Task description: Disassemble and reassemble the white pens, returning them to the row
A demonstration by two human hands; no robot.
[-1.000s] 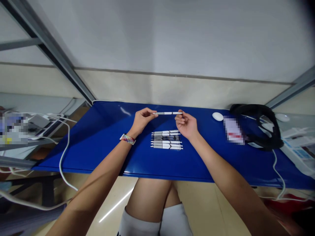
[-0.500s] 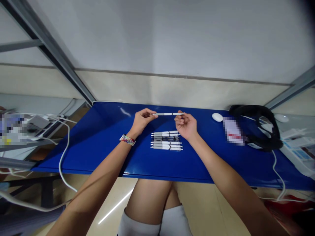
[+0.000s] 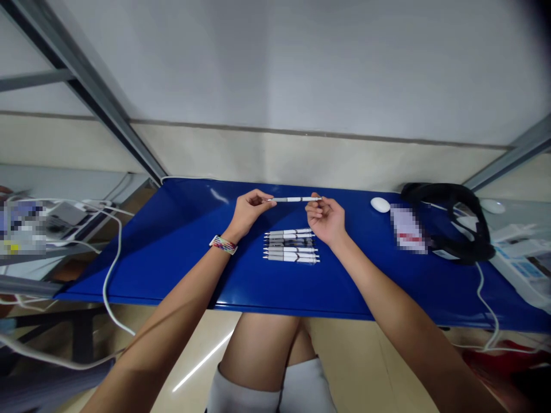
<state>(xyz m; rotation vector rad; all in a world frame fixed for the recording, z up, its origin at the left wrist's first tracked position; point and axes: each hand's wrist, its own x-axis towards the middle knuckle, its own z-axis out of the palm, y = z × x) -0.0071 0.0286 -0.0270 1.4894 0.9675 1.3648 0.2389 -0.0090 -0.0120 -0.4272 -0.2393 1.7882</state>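
Note:
A white and grey pen [image 3: 289, 199] is held level above the blue table [image 3: 172, 246]. My left hand [image 3: 249, 212] pinches its grey tip end, and my right hand [image 3: 326, 218] grips the other end between thumb and fingers. Just below, nearer to me, several similar pens [image 3: 290, 250] lie side by side on the table, tips pointing left; some in the middle of the row look darker.
At the right of the table are a white oval object [image 3: 380, 205], a blurred-out packet [image 3: 408, 229] and a black strap-like headset [image 3: 462, 252] with a white cable. Another white cable [image 3: 112, 269] hangs over the left edge. A wall stands behind.

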